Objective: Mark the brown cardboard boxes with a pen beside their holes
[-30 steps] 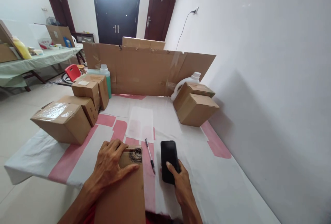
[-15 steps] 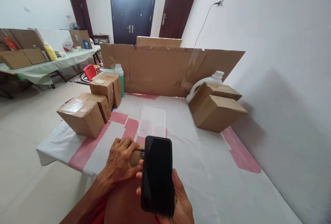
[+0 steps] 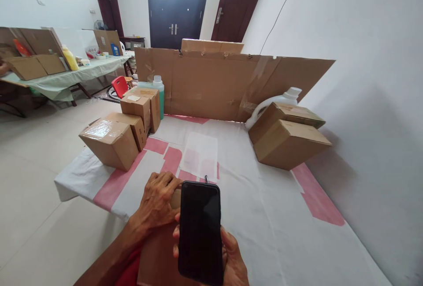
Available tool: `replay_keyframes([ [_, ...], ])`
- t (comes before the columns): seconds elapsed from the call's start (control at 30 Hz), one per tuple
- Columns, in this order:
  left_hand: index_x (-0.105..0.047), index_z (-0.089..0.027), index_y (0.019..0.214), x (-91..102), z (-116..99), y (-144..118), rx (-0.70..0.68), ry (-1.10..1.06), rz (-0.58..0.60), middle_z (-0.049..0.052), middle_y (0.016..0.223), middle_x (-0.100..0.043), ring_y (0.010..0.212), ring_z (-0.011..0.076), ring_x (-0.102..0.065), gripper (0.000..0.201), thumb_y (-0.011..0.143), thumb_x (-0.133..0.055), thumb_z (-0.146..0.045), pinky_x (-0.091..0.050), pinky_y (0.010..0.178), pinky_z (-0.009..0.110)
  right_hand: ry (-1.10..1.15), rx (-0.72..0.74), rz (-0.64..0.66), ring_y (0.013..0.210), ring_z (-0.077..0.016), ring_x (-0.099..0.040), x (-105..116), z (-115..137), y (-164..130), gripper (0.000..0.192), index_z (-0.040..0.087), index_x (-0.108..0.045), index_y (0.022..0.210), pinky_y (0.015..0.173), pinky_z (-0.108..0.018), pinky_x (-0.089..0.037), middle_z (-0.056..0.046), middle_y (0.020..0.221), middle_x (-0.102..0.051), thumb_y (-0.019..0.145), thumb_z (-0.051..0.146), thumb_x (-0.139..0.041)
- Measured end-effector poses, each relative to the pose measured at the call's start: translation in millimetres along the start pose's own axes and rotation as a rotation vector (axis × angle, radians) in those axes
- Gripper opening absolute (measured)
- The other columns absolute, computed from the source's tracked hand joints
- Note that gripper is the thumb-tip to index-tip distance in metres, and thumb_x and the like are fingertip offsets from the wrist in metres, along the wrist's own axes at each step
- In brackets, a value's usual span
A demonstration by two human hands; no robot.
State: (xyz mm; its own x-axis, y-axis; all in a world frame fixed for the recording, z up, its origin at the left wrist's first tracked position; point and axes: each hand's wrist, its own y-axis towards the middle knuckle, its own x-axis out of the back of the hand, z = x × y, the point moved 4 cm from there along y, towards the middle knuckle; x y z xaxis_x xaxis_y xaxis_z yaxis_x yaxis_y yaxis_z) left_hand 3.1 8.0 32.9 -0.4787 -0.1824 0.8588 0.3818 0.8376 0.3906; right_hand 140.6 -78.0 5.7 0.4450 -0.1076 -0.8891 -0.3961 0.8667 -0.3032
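Head view, phone: a black smartphone (image 3: 200, 233) stands with its dark screen toward the camera, in the right hand (image 3: 233, 255).
Right grip: closed around the phone's sides, thumb along one edge, fingertips at the other; the palm is hidden behind it and the wrist is cut off below.
Left grip: the left hand (image 3: 160, 198), just left of the phone, lies on a brown cardboard piece (image 3: 158, 257), fingers bent over its top edge; whether it clamps or only rests, I cannot tell.
Cardboard: partly covered by phone and left hand, cut off below; box or flat board is unclear.
Pen: only the tip of a pen (image 3: 206, 179) shows, just beyond the phone's top edge.
Green bottle: beyond the left hand, a white-capped bottle (image 3: 161, 96) holds green liquid, its lower part partly behind cartons (image 3: 135, 109).
White jug: beyond the phone and to its right, a jug (image 3: 292, 94) is mostly hidden by two closed cartons (image 3: 292, 143); contents of jug and cartons unseen.
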Motion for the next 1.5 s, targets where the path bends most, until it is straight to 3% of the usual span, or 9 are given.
replay_keyframes([
  [0.13,-0.065,-0.022,0.099,-2.0,1.2,-0.1,-0.002,0.017,0.012,0.007,0.096,-0.067,0.089,0.028,-0.061,0.022,0.078,-0.066,-0.027,-0.04,0.081,0.042,0.025,0.051,-0.008,0.097,-0.029,-0.076,-1.5,1.8,1.0,0.044,0.016,-0.08,0.111,0.078,-0.039,-0.06,-0.016,0.117,-0.078,0.087,0.052,-0.071],
  [0.4,-0.065,-0.02,0.098,-4.4,5.5,0.9,-0.016,-0.011,0.001,0.009,0.097,-0.067,0.088,0.0285,-0.061,0.026,0.089,-0.059,-0.043,-0.04,0.081,0.043,-0.007,0.062,-0.038,0.095,-0.0303,-0.076,-5.0,10.2,0.0,0.045,0.017,-0.081,0.11,0.076,-0.041,-0.061,-0.016,0.12,-0.077,0.088,0.055,-0.069],
  [0.7,-0.067,-0.02,0.105,-2.6,4.4,2.4,-0.006,0.002,0.006,0.009,0.101,-0.068,0.09,0.0287,-0.061,0.035,0.09,-0.065,-0.052,-0.042,0.082,0.043,-0.058,0.013,-0.051,0.078,-0.0265,-0.076,10.9,11.1,-2.5,0.062,0.012,-0.079,0.117,0.075,-0.038,-0.059,-0.017,0.106,-0.08,0.085,0.064,-0.067],
  [0.87,-0.067,-0.021,0.107,-2.4,3.4,3.9,-0.025,0.046,-0.001,0.008,0.101,-0.069,0.09,0.0282,-0.061,0.046,0.086,-0.072,-0.062,-0.042,0.082,0.042,-0.197,0.316,-0.299,0.101,-0.0307,-0.076,44.8,62.9,7.0,0.062,0.019,-0.076,0.119,0.09,-0.046,-0.058,-0.015,0.12,-0.078,0.085,0.07,-0.066],
  [1.0,-0.067,-0.02,0.11,-4.6,3.9,5.1,-0.025,0.05,-0.006,0.008,0.102,-0.069,0.09,0.0286,-0.062,0.048,0.087,-0.072,-0.062,-0.042,0.082,0.043,-0.852,0.534,-0.822,0.092,-0.0325,-0.075,115.6,126.8,14.1,0.085,0.013,-0.074,0.108,0.083,-0.044,-0.058,-0.014,0.097,-0.08,0.075,0.087,-0.052],
  [1.17,-0.068,-0.019,0.109,-14.9,5.4,15.3,-0.019,0.046,0.031,0.008,0.102,-0.069,0.09,0.0291,-0.062,0.047,0.09,-0.068,-0.061,-0.045,0.085,0.045,-1.219,0.488,-1.15,0.088,-0.0384,-0.068,179.5,170.0,5.1,0.061,0.018,-0.069,0.079,0.08,-0.048,-0.051,-0.015,0.081,-0.074,0.074,0.075,-0.048],
  [1.27,-0.069,-0.021,0.11,-23.5,8.8,26.7,-0.006,-0.017,0.078,0.007,0.101,-0.069,0.092,0.0275,-0.065,0.041,0.091,-0.068,-0.057,-0.047,0.088,0.045,-1.434,0.421,-1.236,0.088,-0.0418,-0.065,185.8,174.8,-4.3,0.049,0.022,-0.067,0.079,0.084,-0.052,-0.046,-0.018,0.082,-0.072,0.078,0.063,-0.041],
  [1.37,-0.068,-0.023,0.119,-25.9,19.0,33.9,0.039,-0.142,0.083,0.008,0.114,-0.068,0.104,0.0269,-0.066,0.04,0.091,-0.071,-0.052,-0.049,0.095,0.045,-1.584,0.376,-1.264,0.095,-0.0455,-0.064,183.9,171.9,-6.3,0.054,0.019,-0.071,0.093,0.089,-0.055,-0.045,-0.024,0.092,-0.07,0.08,0.058,-0.036],
  [1.5,-0.053,-0.024,0.142,-12.9,50.0,16.2,0.169,-0.211,-0.14,0.014,0.144,-0.053,0.136,0.0315,-0.051,0.051,0.097,-0.066,-0.044,-0.042,0.113,0.054,-1.875,0.34,-1.243,0.101,-0.0475,-0.063,180.2,170.9,-2.6,0.074,0.006,-0.073,0.11,0.091,-0.057,-0.048,-0.03,0.1,-0.066,0.084,0.057,-0.027],
])
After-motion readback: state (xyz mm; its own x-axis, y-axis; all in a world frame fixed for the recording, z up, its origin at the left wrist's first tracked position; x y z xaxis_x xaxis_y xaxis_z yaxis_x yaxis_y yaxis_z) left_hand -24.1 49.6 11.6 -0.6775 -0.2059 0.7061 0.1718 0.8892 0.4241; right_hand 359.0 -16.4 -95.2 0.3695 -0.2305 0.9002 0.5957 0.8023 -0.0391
